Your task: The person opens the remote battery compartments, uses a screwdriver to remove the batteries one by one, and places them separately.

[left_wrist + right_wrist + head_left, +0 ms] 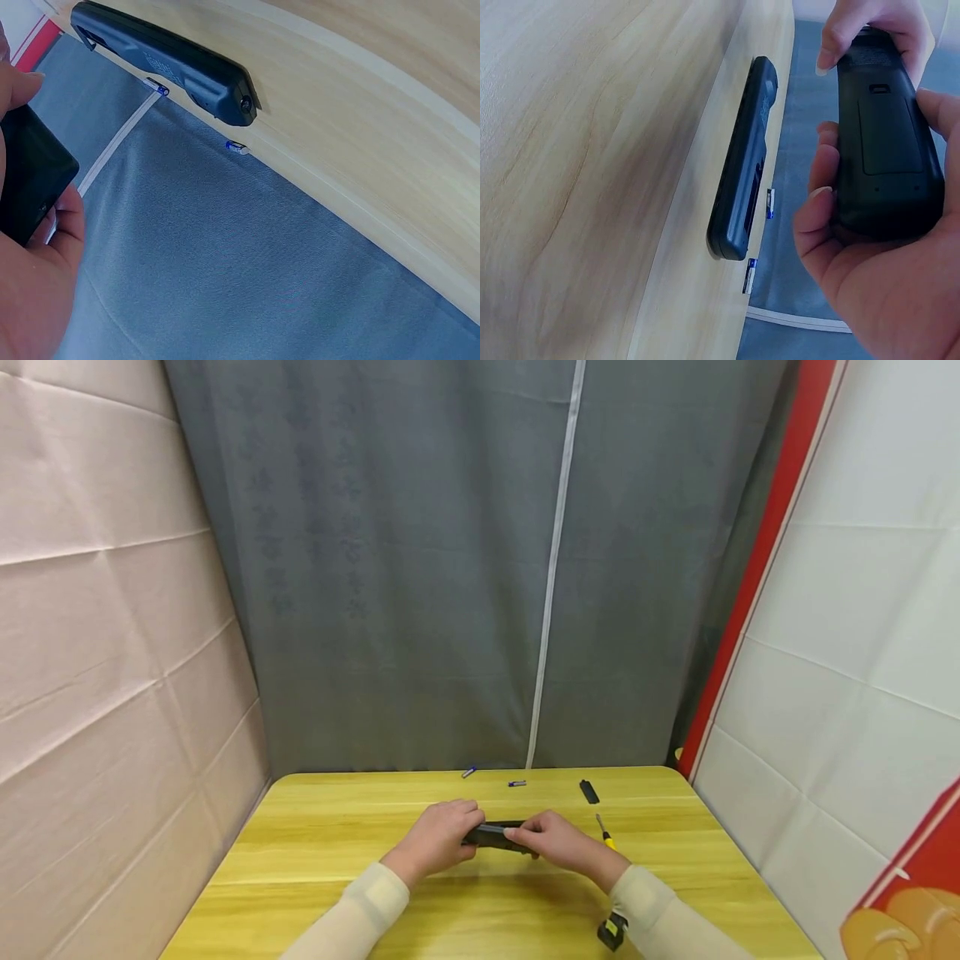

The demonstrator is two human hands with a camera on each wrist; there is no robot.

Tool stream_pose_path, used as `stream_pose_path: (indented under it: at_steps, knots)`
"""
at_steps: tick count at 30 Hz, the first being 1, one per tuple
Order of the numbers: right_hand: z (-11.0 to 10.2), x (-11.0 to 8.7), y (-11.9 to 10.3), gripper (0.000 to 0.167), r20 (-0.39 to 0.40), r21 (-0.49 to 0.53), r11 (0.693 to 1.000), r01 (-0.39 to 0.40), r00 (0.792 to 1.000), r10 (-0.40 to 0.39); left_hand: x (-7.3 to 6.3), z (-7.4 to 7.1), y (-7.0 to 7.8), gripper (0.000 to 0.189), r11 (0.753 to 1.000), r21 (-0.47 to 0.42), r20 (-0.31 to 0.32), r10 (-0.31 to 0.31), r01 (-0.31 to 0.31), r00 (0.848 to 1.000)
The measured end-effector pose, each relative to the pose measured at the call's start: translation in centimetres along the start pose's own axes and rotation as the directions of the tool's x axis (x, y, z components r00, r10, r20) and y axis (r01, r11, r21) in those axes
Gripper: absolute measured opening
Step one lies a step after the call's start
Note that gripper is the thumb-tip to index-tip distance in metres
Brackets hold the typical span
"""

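Note:
Both hands hold a black remote control (892,127) above the table, its back with the battery cover facing the right wrist camera. My left hand (442,833) grips one end, with fingers and thumb around its edges. Around the other end curl the fingers and thumb of my right hand (558,842). A second black remote control (742,165) lies just beyond on the table, tipped on its side, its battery compartment uncovered. In the head view the hands and held remote partly hide it.
Toward the back edge lie two small batteries (468,772) (517,783) and a loose black battery cover (589,792). A screwdriver (607,837) with a yellow handle is right of my right hand. Near the right sleeve sits a black-and-yellow tape measure (612,932). A grey curtain (420,610) hangs behind the table.

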State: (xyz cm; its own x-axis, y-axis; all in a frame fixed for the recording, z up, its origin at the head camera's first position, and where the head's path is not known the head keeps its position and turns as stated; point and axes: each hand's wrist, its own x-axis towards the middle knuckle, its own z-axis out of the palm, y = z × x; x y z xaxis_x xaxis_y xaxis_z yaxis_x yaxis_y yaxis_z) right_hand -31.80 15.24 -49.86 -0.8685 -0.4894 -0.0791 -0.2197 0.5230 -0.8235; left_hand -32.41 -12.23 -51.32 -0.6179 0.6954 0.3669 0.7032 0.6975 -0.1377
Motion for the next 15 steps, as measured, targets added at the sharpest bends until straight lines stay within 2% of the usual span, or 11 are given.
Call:
stream_pose_path:
  at_steps: [9, 15]
  knots:
    - [-0.08, 0.08, 0.02, 0.046, 0.019, -0.002, 1.0, 0.016, 1.0, -0.016, 0.22, 0.06, -0.29, 0.034, 0.999, -0.033, 0.042, -0.008, 0.009, 0.999]
    - [0.01, 0.41, 0.59, 0.034, -0.027, -0.092, 0.991, 0.096, 0.995, -0.098, 0.23, -0.15, -0.76, 0.032, 0.992, -0.115, 0.083, -0.032, 0.042, 0.996]
